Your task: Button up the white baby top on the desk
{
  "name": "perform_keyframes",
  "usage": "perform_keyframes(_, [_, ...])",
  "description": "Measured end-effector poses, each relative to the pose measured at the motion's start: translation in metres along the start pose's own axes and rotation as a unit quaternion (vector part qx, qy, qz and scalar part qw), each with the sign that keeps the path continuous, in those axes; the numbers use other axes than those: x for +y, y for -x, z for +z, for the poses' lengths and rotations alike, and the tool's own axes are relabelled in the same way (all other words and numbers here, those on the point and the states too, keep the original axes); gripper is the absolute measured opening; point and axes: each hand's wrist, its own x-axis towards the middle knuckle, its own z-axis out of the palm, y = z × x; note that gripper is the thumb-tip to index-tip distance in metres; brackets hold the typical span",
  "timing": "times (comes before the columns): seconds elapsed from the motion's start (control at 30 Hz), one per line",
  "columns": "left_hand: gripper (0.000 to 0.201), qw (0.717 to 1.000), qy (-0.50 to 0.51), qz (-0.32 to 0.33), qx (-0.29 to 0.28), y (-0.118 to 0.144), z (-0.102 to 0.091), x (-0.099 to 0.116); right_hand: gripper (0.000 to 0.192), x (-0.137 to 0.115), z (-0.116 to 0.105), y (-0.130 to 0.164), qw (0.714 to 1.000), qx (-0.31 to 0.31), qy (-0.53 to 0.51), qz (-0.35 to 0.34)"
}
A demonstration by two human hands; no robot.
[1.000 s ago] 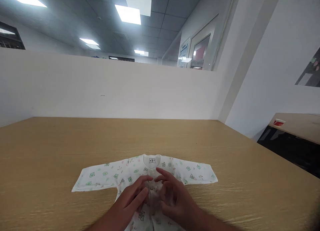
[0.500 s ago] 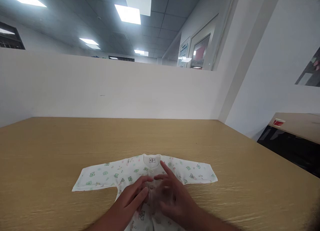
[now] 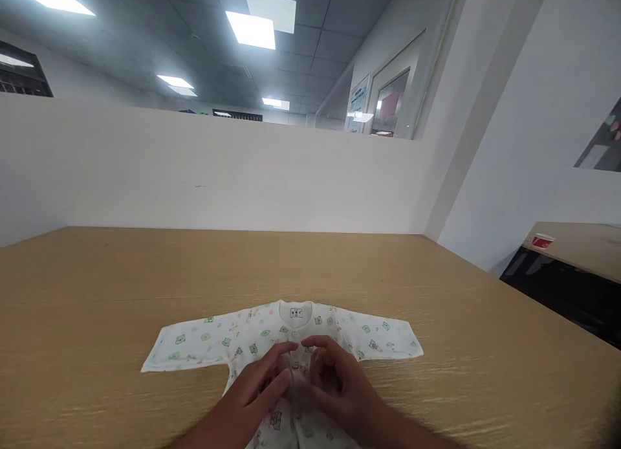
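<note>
A white long-sleeved baby shirt (image 3: 257, 332), printed with small green and pink bears, lies front up with its sleeves spread out sideways. Its neckline faces away from me, and its lower end runs out of view. Over the left side of the front opening, my left hand (image 3: 262, 384) has its fingers curled in, closed on the cloth edge. My right hand (image 3: 344, 384) faces it from the other side, fingers bent and closed at the same opening. The fingertips nearly meet at the middle of the chest. Both hands cover the cloth between them.
The shirt lies on a wood-grain table (image 3: 194, 268). A low white partition (image 3: 242, 171) stands along the far edge, and a white wall rises on the right. Beyond the table's right edge, a red and white cup (image 3: 542, 241) stands on another surface.
My right hand's index finger has come down from its raised position, and that hand has curled in at the opening. My left hand stays nearly in place.
</note>
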Motion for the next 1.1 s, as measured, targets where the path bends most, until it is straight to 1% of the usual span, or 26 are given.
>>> perform_keyframes(0.03, [0.062,1.0,-0.002,-0.004,0.002,0.0003,-0.0002,-0.0005,0.056,0.0,-0.0006,0.0002,1.0,0.002,-0.005,0.002])
perform_keyframes(0.13, [0.063,1.0,-0.007,-0.016,0.01,0.0019,-0.0003,-0.001,0.083,0.0012,-0.0016,0.0002,1.0,-0.002,-0.024,-0.011])
perform_keyframes(0.17, [0.063,1.0,-0.008,-0.017,0.008,0.0024,-0.0002,-0.001,0.085,0.0017,-0.0016,-0.0001,0.999,-0.001,-0.03,-0.013])
perform_keyframes(0.2, [0.064,1.0,-0.007,-0.018,0.006,0.0028,-0.0001,-0.0009,0.08,0.0021,-0.0014,-0.0005,0.999,0.001,-0.034,-0.009])
perform_keyframes(0.27, [0.063,1.0,-0.008,-0.023,-0.002,0.0027,-0.0001,-0.0009,0.064,0.0018,-0.0014,-0.0012,0.999,0.01,-0.032,0.014])
perform_keyframes(0.3, [0.062,1.0,-0.009,-0.025,-0.004,0.0023,-0.0002,-0.0009,0.062,0.001,-0.0017,-0.0013,0.999,0.013,-0.031,0.02])
perform_keyframes(0.33, [0.063,1.0,-0.009,-0.025,-0.002,0.0016,-0.0003,-0.0011,0.071,0.0,-0.0023,-0.0012,0.999,0.005,-0.031,0.016])
perform_keyframes(0.4, [0.064,1.0,-0.008,-0.015,0.006,-0.0001,-0.0006,-0.0019,0.1,-0.0023,-0.0039,-0.0006,0.999,-0.031,-0.033,-0.012])
perform_keyframes(0.43, [0.063,1.0,-0.007,-0.01,0.009,-0.0009,-0.0007,-0.0025,0.108,-0.0031,-0.0045,-0.0004,0.998,-0.043,-0.035,-0.024])
perform_keyframes(0.47, [0.063,1.0,-0.006,-0.007,0.011,-0.0014,-0.0007,-0.0031,0.107,-0.0035,-0.0048,-0.0004,0.998,-0.048,-0.034,-0.028])
perform_keyframes(0.5, [0.062,1.0,-0.006,-0.006,0.009,-0.0016,-0.0008,-0.0038,0.098,-0.0034,-0.0046,-0.0007,0.998,-0.042,-0.031,-0.023])
perform_keyframes(0.57, [0.061,1.0,-0.003,-0.011,0.007,-0.0011,-0.0008,-0.0049,0.068,-0.0019,-0.0031,-0.0018,0.999,-0.015,-0.035,0.001])
perform_keyframes(0.6, [0.061,1.0,-0.001,-0.015,0.008,-0.0005,-0.0008,-0.0051,0.057,-0.0009,-0.0022,-0.0024,0.999,-0.007,-0.04,0.013])
perform_keyframes(0.63, [0.061,1.0,0.001,-0.018,0.009,0.0,-0.0008,-0.0051,0.052,0.0,-0.0013,-0.0027,0.999,-0.001,-0.045,0.023])
perform_keyframes(0.67, [0.061,1.0,0.001,-0.015,0.01,0.0003,-0.0007,-0.0048,0.052,0.0008,-0.0008,-0.0028,0.998,0.002,-0.049,0.028])
perform_keyframes(0.7, [0.06,1.0,-0.001,-0.01,0.01,0.0003,-0.0006,-0.0043,0.057,0.0012,-0.0006,-0.0026,0.998,0.01,-0.05,0.027])
perform_keyframes(0.73, [0.059,1.0,-0.004,-0.005,0.011,0.0001,-0.0004,-0.0036,0.068,0.0014,-0.0008,-0.0021,0.999,0.009,-0.049,0.019])
perform_keyframes(0.8, [0.061,1.0,-0.002,0.0,0.012,-0.0012,0.0003,-0.002,0.1,0.0012,-0.0018,-0.0007,0.998,-0.036,-0.057,-0.012])
perform_keyframes(0.83, [0.064,1.0,0.002,0.001,0.013,-0.0019,0.0007,-0.0013,0.112,0.001,-0.0021,-0.0001,0.995,-0.068,-0.065,-0.032])
perform_keyframes(0.87, [0.067,1.0,0.008,0.001,0.013,-0.0025,0.0011,-0.0007,0.118,0.0008,-0.0023,0.0004,0.992,-0.093,-0.073,-0.049])
perform_keyframes(0.9, [0.068,1.0,0.011,0.001,0.013,-0.0029,0.0015,-0.0002,0.118,0.0006,-0.0022,0.0007,0.99,-0.102,-0.074,-0.06])
perform_keyframes(0.93, [0.068,1.0,0.012,0.002,0.011,-0.0029,0.0019,0.0002,0.111,0.0005,-0.0019,0.0008,0.991,-0.094,-0.067,-0.061])
perform_keyframes(1.03, [0.063,1.0,0.005,0.002,0.001,-0.0014,0.0025,0.0006,0.071,0.0003,-0.0001,0.0005,1.0,-0.009,-0.015,-0.014])
perform_keyframes(1.07, [0.062,1.0,0.005,0.001,-0.001,-0.0008,0.0025,0.0007,0.062,0.0004,0.0002,0.0005,1.0,0.011,-0.001,0.004])
perform_keyframes(1.1, [0.062,1.0,0.007,0.002,-0.004,-0.0004,0.0024,0.0006,0.058,0.0005,0.0002,0.0006,1.0,0.023,0.007,0.019])
